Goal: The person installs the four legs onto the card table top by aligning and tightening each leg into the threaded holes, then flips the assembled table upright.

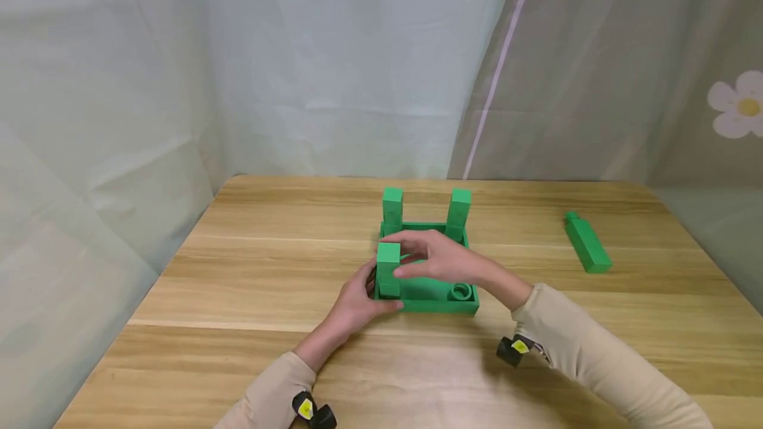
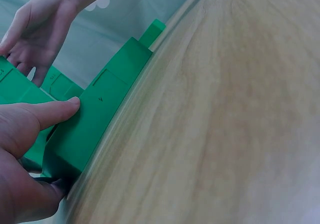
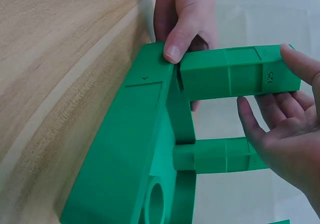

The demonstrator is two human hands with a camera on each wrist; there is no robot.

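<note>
Pale curtains hang behind the wooden bench (image 1: 238, 296); at centre frame the right hand (image 1: 444, 258) pinches a green post (image 1: 389, 269) at the green base (image 1: 441, 298)'s near-left corner while the left hand (image 1: 357, 300) grips that corner. Left wrist: thumb (image 2: 47, 113) presses the base's edge. Right wrist: post nearly seated; it probably wants a straight push home.

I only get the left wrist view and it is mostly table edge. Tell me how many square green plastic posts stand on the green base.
Observer: Three stand upright on the green plastic base: two rear posts and one near-left post.
Operator: Report what the right hand does.
Observer: The right hand grips that near-left post.
Operator: Name any spare part.
Observer: A fourth green post lies flat on the wooden table, far right.
</note>
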